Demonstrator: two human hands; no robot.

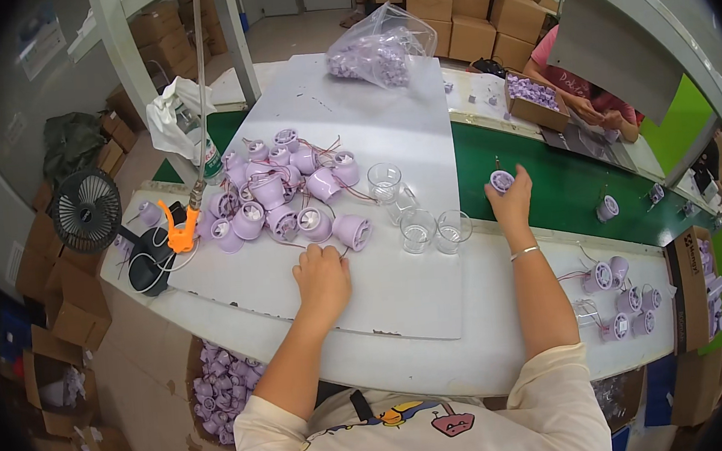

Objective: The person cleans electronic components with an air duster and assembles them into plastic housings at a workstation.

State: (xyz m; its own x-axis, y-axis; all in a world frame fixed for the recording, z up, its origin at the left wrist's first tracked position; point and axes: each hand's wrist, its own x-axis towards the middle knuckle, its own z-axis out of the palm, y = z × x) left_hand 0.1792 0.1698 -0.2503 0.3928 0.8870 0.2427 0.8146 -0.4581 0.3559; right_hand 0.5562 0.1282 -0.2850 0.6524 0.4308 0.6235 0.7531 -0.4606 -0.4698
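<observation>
My right hand (512, 204) grips a small purple plastic housing (501, 180) over the green conveyor belt (476, 142); its round, slotted end faces up. My left hand (322, 282) rests on the white board (403, 308) with its fingers curled under, so whatever they hold, if anything, is hidden. Just beyond it lies a purple cup-shaped housing (351, 231) on its side, at the near edge of a heap of similar purple housings (268, 189) with thin wires. Between my hands stand several clear cups (417, 231), one of which (402, 205) lies tipped over.
A black fan (87, 211) and an orange-handled tool (182, 232) are at the left. A bag of purple parts (376, 57) sits at the board's far end. Wired housings (617, 327) and a carton (687, 291) stand at the right. Across the belt, another person (590, 94) works beside a box (537, 111).
</observation>
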